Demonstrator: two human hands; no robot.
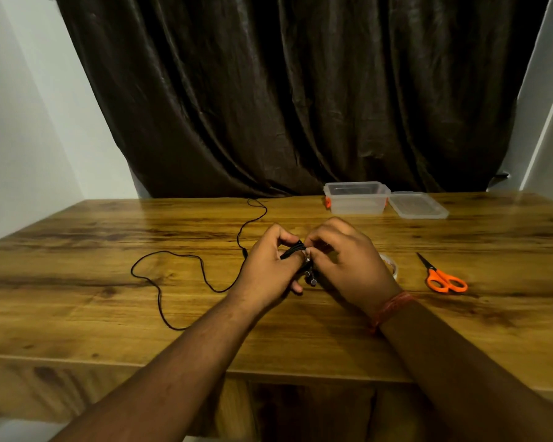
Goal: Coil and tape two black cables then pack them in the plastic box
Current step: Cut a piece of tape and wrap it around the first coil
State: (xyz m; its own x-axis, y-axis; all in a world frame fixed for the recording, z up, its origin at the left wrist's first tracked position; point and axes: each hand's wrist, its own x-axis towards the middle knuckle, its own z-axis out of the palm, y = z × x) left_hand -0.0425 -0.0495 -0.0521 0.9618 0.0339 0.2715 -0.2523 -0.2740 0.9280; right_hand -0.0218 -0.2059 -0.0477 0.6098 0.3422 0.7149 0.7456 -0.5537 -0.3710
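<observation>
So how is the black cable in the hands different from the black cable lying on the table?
The cable in the hands is gathered into a tight little bundle, while the cable on the table sprawls in loose, wide loops. The left hand and right hand both grip the bundle above the table; the loose stretch lies flat on the wood. Both are thin and black; whether they join behind the left hand is hidden.

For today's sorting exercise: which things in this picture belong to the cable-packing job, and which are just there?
Part of the job:
- black cable, held by left hand and right hand
- plastic box, open
- lid beside it
- tape roll, partly hidden
- orange scissors

Just there:
- wooden table
- dark curtain
- red wrist thread
</observation>
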